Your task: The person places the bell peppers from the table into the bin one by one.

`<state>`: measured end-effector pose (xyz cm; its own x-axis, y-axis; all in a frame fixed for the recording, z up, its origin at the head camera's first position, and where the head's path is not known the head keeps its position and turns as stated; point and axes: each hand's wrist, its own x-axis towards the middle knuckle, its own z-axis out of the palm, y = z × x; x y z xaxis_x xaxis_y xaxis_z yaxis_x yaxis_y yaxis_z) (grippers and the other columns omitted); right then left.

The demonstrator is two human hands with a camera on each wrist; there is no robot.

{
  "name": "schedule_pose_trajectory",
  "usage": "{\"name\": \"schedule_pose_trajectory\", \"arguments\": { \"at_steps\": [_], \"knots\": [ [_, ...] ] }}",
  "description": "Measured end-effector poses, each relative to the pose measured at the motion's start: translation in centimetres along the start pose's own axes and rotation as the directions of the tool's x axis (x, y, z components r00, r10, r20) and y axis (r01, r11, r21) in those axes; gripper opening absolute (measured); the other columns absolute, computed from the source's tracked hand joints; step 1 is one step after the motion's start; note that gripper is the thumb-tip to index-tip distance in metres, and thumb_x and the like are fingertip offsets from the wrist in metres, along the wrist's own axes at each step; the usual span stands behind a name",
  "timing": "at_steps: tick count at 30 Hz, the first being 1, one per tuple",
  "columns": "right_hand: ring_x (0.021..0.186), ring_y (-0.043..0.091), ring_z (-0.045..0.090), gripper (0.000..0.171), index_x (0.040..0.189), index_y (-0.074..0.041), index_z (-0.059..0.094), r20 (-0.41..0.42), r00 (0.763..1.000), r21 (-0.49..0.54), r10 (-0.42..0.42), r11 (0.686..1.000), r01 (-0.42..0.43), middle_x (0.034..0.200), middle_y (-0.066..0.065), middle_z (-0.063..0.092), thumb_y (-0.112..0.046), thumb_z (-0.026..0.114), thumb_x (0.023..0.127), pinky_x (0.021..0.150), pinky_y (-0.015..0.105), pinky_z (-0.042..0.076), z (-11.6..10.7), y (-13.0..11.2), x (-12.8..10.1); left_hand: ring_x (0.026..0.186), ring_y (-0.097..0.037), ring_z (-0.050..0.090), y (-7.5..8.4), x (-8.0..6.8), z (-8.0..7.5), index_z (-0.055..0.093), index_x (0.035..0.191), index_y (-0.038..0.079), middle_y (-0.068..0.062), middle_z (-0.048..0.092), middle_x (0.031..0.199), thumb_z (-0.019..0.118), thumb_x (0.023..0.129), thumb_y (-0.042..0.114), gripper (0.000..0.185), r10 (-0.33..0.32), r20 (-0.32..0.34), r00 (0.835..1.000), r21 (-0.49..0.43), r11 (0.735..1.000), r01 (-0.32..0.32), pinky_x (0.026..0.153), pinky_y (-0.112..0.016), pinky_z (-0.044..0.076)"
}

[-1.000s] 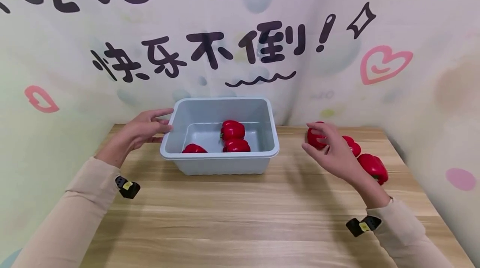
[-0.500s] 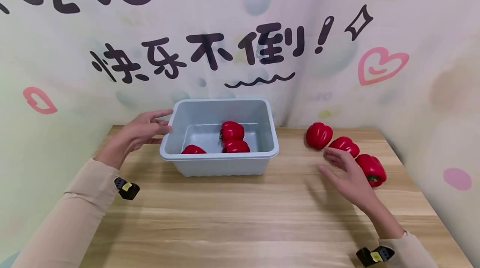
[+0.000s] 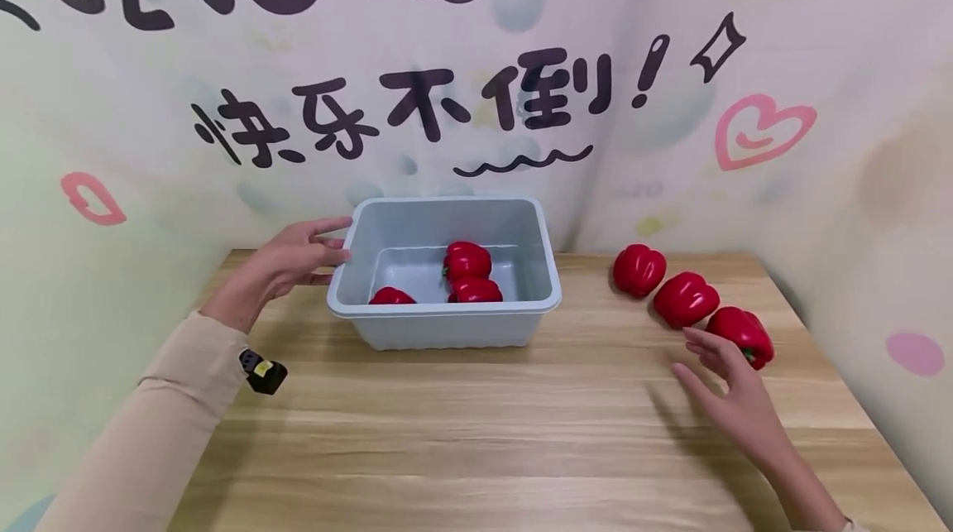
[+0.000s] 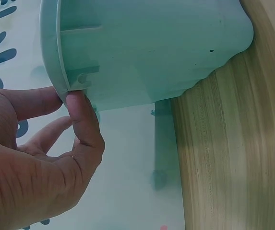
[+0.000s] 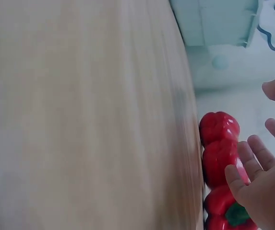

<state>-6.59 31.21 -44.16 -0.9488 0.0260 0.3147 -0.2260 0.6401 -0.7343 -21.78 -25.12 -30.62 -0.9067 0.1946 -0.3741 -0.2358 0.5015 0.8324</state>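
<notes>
A light blue-grey plastic bin (image 3: 444, 329) stands at the back of the table, with three red bell peppers (image 3: 467, 261) showing inside. My left hand (image 3: 286, 261) pinches its left rim between thumb and fingers, as the left wrist view (image 4: 75, 143) confirms. On the right, three more red bell peppers lie in a slanting row: a far one (image 3: 639, 270), a middle one (image 3: 686, 299) and a near one (image 3: 737, 332) with a green stem. My right hand (image 3: 737, 404) holds nothing; its fingers are spread and overlap the near pepper in the head view.
The wood-grain table (image 3: 462, 433) runs back to a printed cloth (image 3: 417, 27) with dark lettering, close behind the bin. Its right edge slants past the near pepper. A small black device (image 3: 263, 371) sits on my left cuff.
My right hand has drawn back from over the far pepper, toward me and to the right, uncovering the row. The left hand stays on the bin's rim, and the peppers have not moved.
</notes>
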Motion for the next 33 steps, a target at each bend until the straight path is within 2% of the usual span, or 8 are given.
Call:
{"name": "schedule_pose_trajectory", "arguments": {
  "at_steps": [5, 14, 21, 26, 33],
  "knots": [
    [0.116, -0.022, 0.053, 0.052, 0.143, -0.002, 0.056, -0.013, 1.000, -0.004, 0.003, 1.000, -0.003, 0.128, -0.039, 0.052, -0.008, 0.077, 0.096, 0.096, -0.006, 0.039, -0.8, 0.6, -0.6, 0.145, -0.041, 0.048, -0.1, 0.0, 0.0, 0.016, 0.172, 0.020, -0.025, 0.037, 0.169, 0.056, 0.108, 0.013, 0.075, -0.010, 0.002, 1.000, -0.015, 1.000, 0.010, 0.103, -0.041, 0.055],
    [0.112, -0.019, 0.057, 0.053, 0.141, 0.003, 0.055, -0.067, 0.998, 0.016, 0.020, 1.000, -0.019, 0.129, -0.032, 0.058, -0.002, 0.077, 0.094, 0.094, -0.003, 0.042, -2.1, 1.7, -1.1, 0.139, -0.036, 0.050, 0.1, 0.1, 0.1, 0.015, 0.172, 0.022, -0.024, 0.037, 0.169, 0.056, 0.107, 0.013, 0.077, -0.010, 0.017, 1.000, -0.025, 1.000, 0.011, 0.090, -0.030, 0.055],
    [0.111, -0.020, 0.057, 0.052, 0.141, 0.005, 0.054, -0.079, 0.996, 0.026, 0.033, 0.999, -0.031, 0.128, -0.032, 0.057, -0.001, 0.077, 0.094, 0.093, -0.003, 0.044, -2.8, 2.5, -1.5, 0.147, -0.040, 0.044, -0.2, 0.1, -0.1, 0.013, 0.172, 0.023, -0.025, 0.032, 0.171, 0.056, 0.108, 0.013, 0.078, -0.036, 0.013, 0.999, -0.037, 0.999, 0.036, 0.104, -0.039, 0.052],
    [0.111, -0.020, 0.057, 0.049, 0.138, 0.007, 0.054, -0.111, 0.992, 0.030, 0.062, 0.998, -0.059, 0.124, -0.032, 0.058, -0.001, 0.076, 0.095, 0.092, -0.003, 0.044, -3.3, 3.2, -1.9, 0.147, -0.040, 0.044, -0.2, 0.2, 0.0, 0.013, 0.172, 0.024, -0.025, 0.032, 0.171, 0.056, 0.108, 0.013, 0.078, -0.037, 0.009, 0.999, -0.036, 0.999, 0.037, 0.107, -0.042, 0.051],
    [0.106, -0.020, 0.058, 0.041, 0.134, -0.001, 0.057, -0.148, 0.979, 0.035, 0.142, 0.990, -0.138, 0.118, -0.030, 0.059, -0.006, 0.075, 0.097, 0.089, -0.002, 0.046, -4.3, 4.0, -2.3, 0.146, -0.042, 0.046, -0.2, 0.1, 0.2, 0.014, 0.172, 0.023, -0.025, 0.035, 0.170, 0.057, 0.108, 0.016, 0.077, -0.028, -0.005, 1.000, -0.019, 0.999, 0.028, 0.109, -0.044, 0.052]
  ]
}}
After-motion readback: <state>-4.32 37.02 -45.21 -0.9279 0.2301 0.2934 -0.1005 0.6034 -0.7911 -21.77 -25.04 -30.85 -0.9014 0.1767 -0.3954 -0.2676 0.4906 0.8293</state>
